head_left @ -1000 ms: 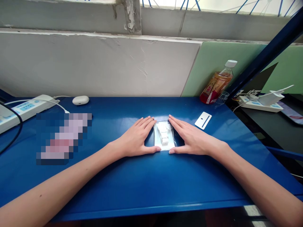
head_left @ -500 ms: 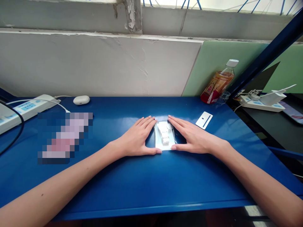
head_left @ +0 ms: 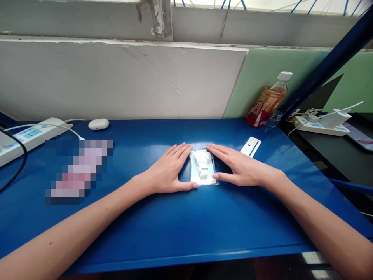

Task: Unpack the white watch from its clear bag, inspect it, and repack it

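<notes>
A small clear plastic packet (head_left: pixel 203 167) lies flat on the blue table, a white object with a pale backing card inside it; I cannot make out its exact kind. My left hand (head_left: pixel 171 169) rests at the packet's left side, palm down, fingers stretched out and thumb apart near its lower left corner. On the other side, my right hand (head_left: pixel 237 165) has its fingers extended by the upper right corner and its thumb at the right edge. Both hands are open. Just behind the right hand is a white card (head_left: pixel 251 147) with a dark slot, partly hidden by that hand.
A blurred-out phone-like object (head_left: pixel 78 171) lies at left, with a white cable. Behind it are a white earbud case (head_left: pixel 98 124) and a power strip (head_left: pixel 35 134). A drink bottle (head_left: pixel 267 101) leans at the back right beside a blue metal post (head_left: pixel 329 62).
My right thumb has lifted slightly up and away from the packet's lower right corner, uncovering it. My left hand stays in place. The view has shifted a little.
</notes>
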Demonstrator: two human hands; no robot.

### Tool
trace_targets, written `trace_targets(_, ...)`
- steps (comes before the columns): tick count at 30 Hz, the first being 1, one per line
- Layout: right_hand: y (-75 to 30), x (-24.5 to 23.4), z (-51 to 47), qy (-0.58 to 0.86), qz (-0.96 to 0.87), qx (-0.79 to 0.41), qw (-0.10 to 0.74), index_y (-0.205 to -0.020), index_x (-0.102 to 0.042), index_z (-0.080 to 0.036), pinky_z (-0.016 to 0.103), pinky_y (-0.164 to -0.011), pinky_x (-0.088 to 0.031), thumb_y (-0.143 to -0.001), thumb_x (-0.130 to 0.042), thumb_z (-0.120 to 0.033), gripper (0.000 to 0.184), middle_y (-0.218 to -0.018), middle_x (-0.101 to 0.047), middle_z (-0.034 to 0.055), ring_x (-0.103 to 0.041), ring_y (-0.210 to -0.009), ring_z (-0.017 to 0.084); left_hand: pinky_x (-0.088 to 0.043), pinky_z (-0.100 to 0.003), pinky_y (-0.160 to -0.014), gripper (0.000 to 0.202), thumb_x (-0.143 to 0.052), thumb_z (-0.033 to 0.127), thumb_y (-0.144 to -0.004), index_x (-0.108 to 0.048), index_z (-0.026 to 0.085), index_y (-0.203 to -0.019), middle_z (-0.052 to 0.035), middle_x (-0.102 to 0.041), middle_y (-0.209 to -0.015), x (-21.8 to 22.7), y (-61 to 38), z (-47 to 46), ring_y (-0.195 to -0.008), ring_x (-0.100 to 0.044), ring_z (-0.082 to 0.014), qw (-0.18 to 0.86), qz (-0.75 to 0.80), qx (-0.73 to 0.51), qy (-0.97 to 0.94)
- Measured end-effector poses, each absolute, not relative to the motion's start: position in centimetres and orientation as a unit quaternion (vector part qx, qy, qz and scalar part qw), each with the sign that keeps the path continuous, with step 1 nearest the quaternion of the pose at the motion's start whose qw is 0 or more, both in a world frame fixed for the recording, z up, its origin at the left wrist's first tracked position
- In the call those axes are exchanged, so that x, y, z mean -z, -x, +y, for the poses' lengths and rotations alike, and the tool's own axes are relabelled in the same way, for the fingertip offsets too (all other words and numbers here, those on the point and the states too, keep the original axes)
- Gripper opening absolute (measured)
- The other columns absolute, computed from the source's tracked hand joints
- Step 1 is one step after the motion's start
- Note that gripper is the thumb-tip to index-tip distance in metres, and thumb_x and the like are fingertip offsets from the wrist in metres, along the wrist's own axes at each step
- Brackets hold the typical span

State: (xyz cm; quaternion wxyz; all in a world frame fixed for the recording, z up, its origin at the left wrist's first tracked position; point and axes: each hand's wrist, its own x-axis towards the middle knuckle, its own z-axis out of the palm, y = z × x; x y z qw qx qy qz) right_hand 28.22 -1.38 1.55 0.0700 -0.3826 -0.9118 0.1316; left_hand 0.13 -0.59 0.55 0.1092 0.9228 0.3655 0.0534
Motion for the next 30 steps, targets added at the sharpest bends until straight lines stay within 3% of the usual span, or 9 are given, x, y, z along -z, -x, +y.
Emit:
trace_targets(6, -28.05, -1.48, -1.35, 0.383, -0.914, -0.115, 0.072, -0.153, -0.033, 0.0, 0.052, -0.117, -0.037, -0.092, -0.055, -0.059, 0.087, -0.158, -0.036, 0.0258, -0.039, -0.145, 0.037, -0.018, -0.05, -0.123, 0.109, -0.047, 0.08, -0.085, -0.02, 0.002, -0.157, -0.0237, -0.024, -0.162, -0.5, -0.1, -0.56, -0.152, -0.02, -0.0365, 0.109, 0.362, -0.057, -0.924)
trace_targets(10, -27.95, -1.27, -1.23, 0.384, -0.913, -0.089, 0.105, -0.149, -0.041, -0.001, 0.051, -0.112, -0.044, -0.093, -0.056, -0.055, 0.079, -0.152, -0.045, 0.0254, -0.048, -0.138, 0.036, -0.019, -0.051, -0.122, 0.097, -0.049, 0.068, -0.09, -0.021, 0.005, -0.157, -0.0227, -0.026, -0.162, -0.49, -0.11, -0.64, -0.151, -0.022, -0.0364, 0.109, 0.36, -0.069, -0.924)
trace_targets(15, -27.81, -1.21, -1.04, 0.402, -0.899, -0.05, 0.164, -0.133, -0.062, -0.011, 0.049, -0.099, -0.054, -0.099, -0.05, -0.042, 0.048, -0.132, -0.065, 0.02, -0.064, -0.118, 0.033, -0.021, -0.052, -0.122, 0.081, -0.049, 0.052, -0.094, -0.024, 0.006, -0.156, -0.0225, -0.024, -0.162, -0.58, 0.04, -0.69, -0.152, -0.02, -0.0359, 0.105, 0.352, -0.083, -0.927)
trace_targets(21, -27.72, -1.2, -0.98, 0.406, -0.891, -0.033, 0.203, -0.117, -0.071, -0.016, 0.041, -0.078, -0.057, -0.097, -0.053, -0.037, 0.034, -0.1, -0.075, 0.0127, -0.071, -0.087, 0.027, -0.026, -0.052, -0.122, 0.056, -0.034, 0.033, -0.101, -0.034, 0.008, -0.151, -0.0197, -0.03, -0.161, -0.2, 0.09, -0.65, -0.152, -0.022, -0.0328, 0.121, 0.381, -0.127, -0.908)
trace_targets(24, -27.73, -1.18, -1.03, 0.375, -0.902, -0.05, 0.207, -0.112, -0.073, -0.017, 0.037, -0.068, -0.054, -0.096, -0.055, -0.034, 0.03, -0.084, -0.074, 0.008, -0.068, -0.073, 0.023, -0.027, -0.051, -0.121, 0.053, -0.031, 0.039, -0.104, -0.043, 0.009, -0.146, -0.0194, -0.037, -0.157, -0.08, 0.05, -0.61, -0.15, -0.027, -0.0319, 0.118, 0.398, -0.136, -0.899)
trace_targets(27, -27.84, -1.22, -1.02, 0.349, -0.91, -0.06, 0.216, -0.109, -0.073, -0.018, 0.035, -0.066, -0.052, -0.096, -0.056, -0.034, 0.027, -0.079, -0.073, 0.0057, -0.067, -0.069, 0.021, -0.029, -0.051, -0.12, 0.068, -0.042, 0.058, -0.099, -0.045, 0.008, -0.145, -0.0206, -0.039, -0.156, -0.1, 0.12, -0.5, -0.15, -0.027, -0.0342, 0.109, 0.385, -0.123, -0.908)
trace_targets(30, -28.0, -1.37, -0.94, 0.355, -0.907, -0.057, 0.217, -0.119, -0.069, -0.017, 0.039, -0.081, -0.056, -0.094, -0.06, -0.04, 0.036, -0.104, -0.074, 0.0124, -0.07, -0.092, 0.026, -0.029, -0.053, -0.12, 0.083, -0.052, 0.069, -0.091, -0.043, 0.008, -0.147, -0.0217, -0.039, -0.156, -0.15, 0.22, -0.41, -0.149, -0.027, -0.0365, 0.102, 0.376, -0.107, -0.915)
